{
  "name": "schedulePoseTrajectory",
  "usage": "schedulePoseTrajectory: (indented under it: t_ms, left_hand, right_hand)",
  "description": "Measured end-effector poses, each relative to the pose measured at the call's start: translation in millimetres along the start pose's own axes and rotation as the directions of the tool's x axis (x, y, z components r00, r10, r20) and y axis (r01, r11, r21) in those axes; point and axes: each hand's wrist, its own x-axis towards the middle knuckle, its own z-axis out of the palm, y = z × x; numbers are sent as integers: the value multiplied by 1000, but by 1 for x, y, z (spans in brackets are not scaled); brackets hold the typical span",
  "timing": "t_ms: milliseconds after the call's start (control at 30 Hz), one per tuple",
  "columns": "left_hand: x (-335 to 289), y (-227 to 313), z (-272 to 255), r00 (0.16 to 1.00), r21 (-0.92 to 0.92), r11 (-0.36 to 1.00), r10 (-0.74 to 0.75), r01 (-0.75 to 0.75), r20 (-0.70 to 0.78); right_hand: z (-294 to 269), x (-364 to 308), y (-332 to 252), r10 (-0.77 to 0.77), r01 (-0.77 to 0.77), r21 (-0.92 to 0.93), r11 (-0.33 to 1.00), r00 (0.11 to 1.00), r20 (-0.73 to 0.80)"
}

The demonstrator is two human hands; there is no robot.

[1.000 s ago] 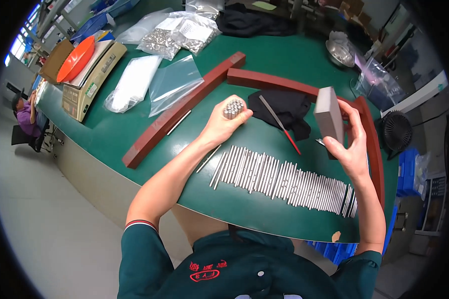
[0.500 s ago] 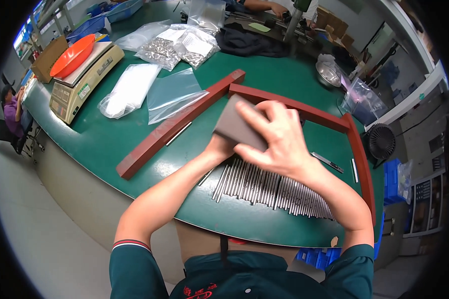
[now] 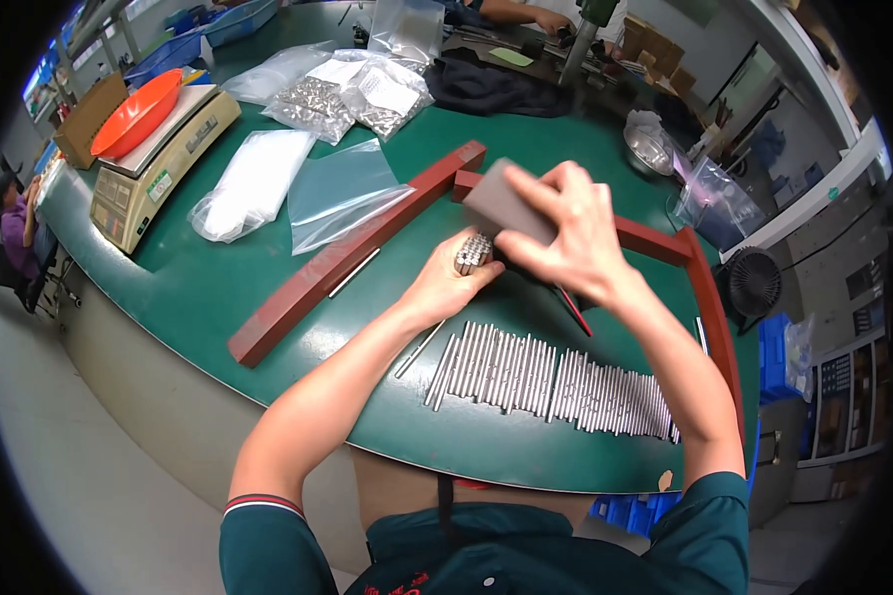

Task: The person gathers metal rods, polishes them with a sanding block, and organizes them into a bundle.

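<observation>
A bundle of thin metal rods (image 3: 473, 254) stands in the fist of my left hand (image 3: 437, 285), its round ends showing at the top. My right hand (image 3: 580, 230) grips a grey-brown block (image 3: 506, 203), slightly blurred, with thumb and fingers on its sides. The block is up and to the right of the rod ends, apart from them. Below my hands, many similar metal rods (image 3: 501, 367) lie side by side in a row on the green table (image 3: 407, 431). One loose rod (image 3: 420, 349) lies at the row's left, under my left wrist.
Dark red bars (image 3: 362, 253) frame the work area on the left, back and right. A red pen-like stick (image 3: 574, 311) lies near my right forearm. Beyond are plastic bags (image 3: 342, 188), a scale (image 3: 154, 178) with an orange tray (image 3: 137, 114), and a black fan (image 3: 754, 281).
The block has moved up and right with my right hand, away from the bundle, so the rod ends now show. My left hand keeps its grip. My right forearm now covers the utility knife.
</observation>
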Motion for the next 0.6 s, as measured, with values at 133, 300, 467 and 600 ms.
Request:
schedulePoseTrajectory:
  t_ms: [133, 300, 467, 600]
  left_hand:
    - [-3, 11, -2, 996, 45, 996, -74, 72, 54]
    - [-5, -8, 2, 987, -88, 987, 123, -132, -99]
    - [-6, 2, -2, 997, 139, 990, -47, 38, 66]
    - [-5, -7, 2, 981, 106, 980, 176, -167, -79]
  right_hand:
    - [5, -4, 4, -60, 60, -2, 998, 998, 9]
    - [-4, -5, -18, -266, 261, 149, 954, 964, 13]
    - [-13, 2, 12, -75, 74, 23, 997, 997, 15]
    - [3, -1, -8, -216, 210, 107, 972, 975, 54]
